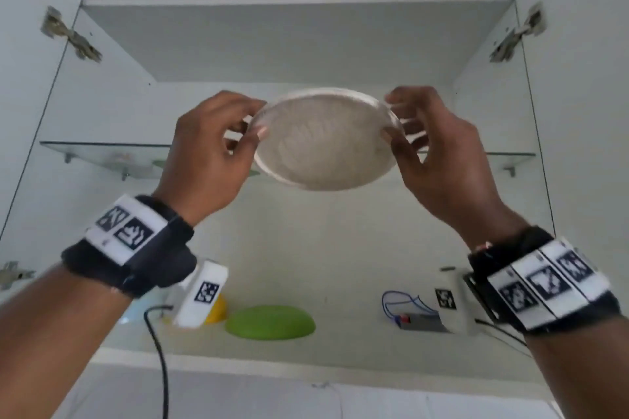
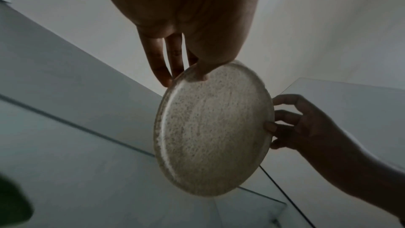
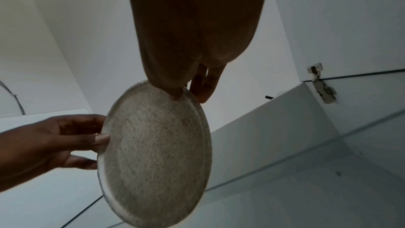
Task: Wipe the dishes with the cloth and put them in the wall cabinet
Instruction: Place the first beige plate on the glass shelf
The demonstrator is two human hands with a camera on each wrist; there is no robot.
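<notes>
A round speckled beige plate (image 1: 323,143) is held up in front of the open wall cabinet, tilted with its face toward me. My left hand (image 1: 235,133) pinches its left rim, thumb on the face and fingers behind. My right hand (image 1: 408,129) pinches the right rim the same way. The plate (image 2: 214,131) fills the left wrist view, with my left hand (image 2: 188,74) at its top edge and my right hand (image 2: 278,124) at its right. In the right wrist view the plate (image 3: 157,159) hangs below my right hand (image 3: 186,93). No cloth is in view.
A glass shelf (image 1: 102,153) crosses the cabinet at the plate's height. On the cabinet floor lie a green dish (image 1: 269,321), a yellow item (image 1: 218,309) and a pale blue dish (image 1: 143,309). Both doors stand open, with hinges (image 1: 514,37) at the sides.
</notes>
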